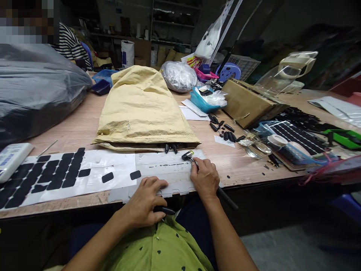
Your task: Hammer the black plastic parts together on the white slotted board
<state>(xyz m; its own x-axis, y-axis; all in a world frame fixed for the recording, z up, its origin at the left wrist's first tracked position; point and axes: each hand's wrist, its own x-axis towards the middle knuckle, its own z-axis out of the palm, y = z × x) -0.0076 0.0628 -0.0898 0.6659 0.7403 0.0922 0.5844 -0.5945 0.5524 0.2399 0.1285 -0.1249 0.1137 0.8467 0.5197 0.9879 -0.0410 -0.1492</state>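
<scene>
My right hand [205,177] is closed round a small hammer [188,155] whose metal head rests on a grey-white sheet [166,171] at the table's near edge; its dark handle sticks out below my wrist. My left hand [146,201] sits at the table's front edge, fingers curled on a small black cylindrical part [166,210] against my green shirt. A white sheet [118,169] to the left carries several black rounded pads [56,175].
A yellow woven sack [141,105] lies behind the sheets. Black small parts [225,131], a cardboard box [248,101], solar panels [299,137] and a blue tray [203,101] fill the right. A grey plastic bag [36,90] sits left. A person in stripes [69,45] is at the far left.
</scene>
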